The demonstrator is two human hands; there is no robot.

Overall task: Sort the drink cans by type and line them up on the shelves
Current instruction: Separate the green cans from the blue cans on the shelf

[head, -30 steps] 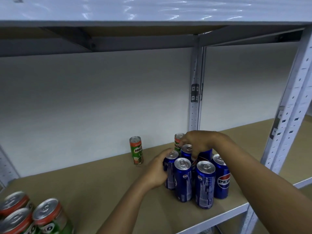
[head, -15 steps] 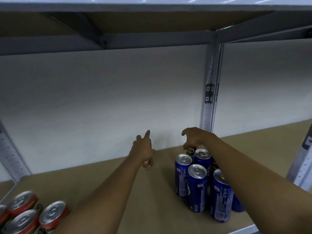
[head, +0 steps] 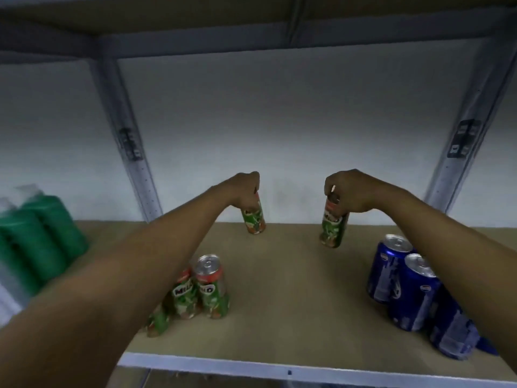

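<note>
Head view: mid-frame, left hand (head: 242,189) grips one green can (head: 254,217) by its top, right hand (head: 348,191) grips another (head: 333,225), above the shelf (head: 293,275)

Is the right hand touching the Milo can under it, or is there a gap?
Touching. The head view shows the right hand closed over the top of the Milo can, fingers wrapped around its rim, with no gap.

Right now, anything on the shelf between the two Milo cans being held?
Nothing: in the head view, bare shelf board separates the left hand's Milo can from the right hand's Milo can.
</note>
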